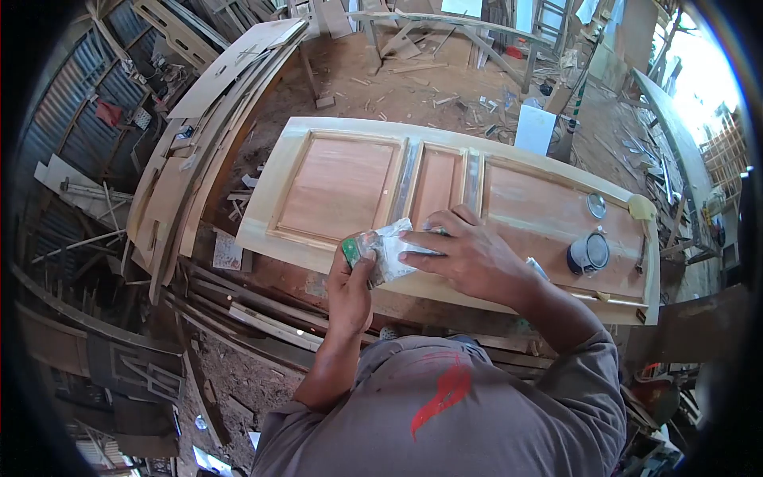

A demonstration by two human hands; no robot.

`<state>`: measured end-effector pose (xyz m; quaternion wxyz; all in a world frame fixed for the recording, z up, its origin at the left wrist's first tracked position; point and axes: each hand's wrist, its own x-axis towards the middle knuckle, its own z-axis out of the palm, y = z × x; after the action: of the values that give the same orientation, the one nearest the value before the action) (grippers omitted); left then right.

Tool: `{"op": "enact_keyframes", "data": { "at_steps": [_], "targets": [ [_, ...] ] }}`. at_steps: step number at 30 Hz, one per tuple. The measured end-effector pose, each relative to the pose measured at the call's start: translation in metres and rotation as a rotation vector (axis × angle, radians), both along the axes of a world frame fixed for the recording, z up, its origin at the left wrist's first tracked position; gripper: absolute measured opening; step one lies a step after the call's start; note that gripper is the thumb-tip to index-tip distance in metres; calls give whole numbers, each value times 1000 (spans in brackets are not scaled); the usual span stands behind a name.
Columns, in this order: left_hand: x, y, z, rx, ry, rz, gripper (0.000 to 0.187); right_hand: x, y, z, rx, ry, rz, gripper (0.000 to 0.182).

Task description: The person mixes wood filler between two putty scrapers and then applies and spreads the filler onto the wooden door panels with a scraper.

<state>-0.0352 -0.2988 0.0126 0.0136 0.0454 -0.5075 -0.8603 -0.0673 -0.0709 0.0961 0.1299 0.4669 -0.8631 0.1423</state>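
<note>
In front of my chest, my left hand point(350, 292) grips a flat piece smeared with white paste point(389, 253), its left end green, with the thumb on top. My right hand point(477, 254) reaches over the right side of that piece, fingers bent around something pale and thin that is mostly hidden. Both hands are above the near edge of a wooden panel door point(338, 183), which lies flat with recessed panels and whitish smears along its middle rails. On the door's right part stand an open can point(588, 254) and a round lid point(596, 205).
A stack of boards point(214, 119) stands at the left. A yellowish sponge-like lump point(640, 208) sits on the door's far right corner. Behind lie a wooden trestle point(453, 19), a white sheet point(535, 129) and scattered offcuts on the dirt floor. Long timbers point(274, 324) lie below the near edge.
</note>
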Motion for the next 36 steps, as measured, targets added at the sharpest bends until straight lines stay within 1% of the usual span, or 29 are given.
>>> {"op": "enact_keyframes", "data": {
  "at_steps": [2, 5, 11, 14, 17, 20, 23, 26, 29, 32, 35, 36],
  "targets": [
    [-1, -1, -3, -57, -4, 14, 30, 1, 2, 3, 25, -12, -32, 51],
    [2, 1, -3, -5, 2, 6, 29, -1, -7, 9, 1, 19, -5, 49],
    [5, -2, -6, -176, 86, 44, 27, -5, -7, 6, 120, -16, -194, 37],
    [7, 3, 1, -367, 190, 126, 26, -2, -7, -1, 34, -99, -180, 35],
    [5, 5, -2, -588, 322, 231, 27, -1, -14, -25, -281, -342, -218, 38],
    [5, 3, -5, -753, 439, 297, 30, 1, -24, -38, -546, -607, -284, 36],
    [1, 0, -24, -904, 602, 391, 30, 4, -28, -54, -858, -1130, -381, 37],
    [-8, -3, -29, -1001, 848, 444, 31, 10, -35, -66, -1138, -1281, -363, 37],
    [-12, -1, -28, -1008, 954, 410, 34, 18, -48, -80, -1579, -1437, -462, 37],
    [-14, -2, -33, -1129, 1021, 379, 36, 11, -39, -85, -1643, -1640, -386, 33],
    [-15, -3, -35, -1127, 1060, 374, 37, 6, -28, -84, -1610, -1772, -241, 36],
    [-16, -4, -34, -1118, 1067, 373, 38, 5, -26, -82, -1608, -1769, -218, 36]
  ]
}}
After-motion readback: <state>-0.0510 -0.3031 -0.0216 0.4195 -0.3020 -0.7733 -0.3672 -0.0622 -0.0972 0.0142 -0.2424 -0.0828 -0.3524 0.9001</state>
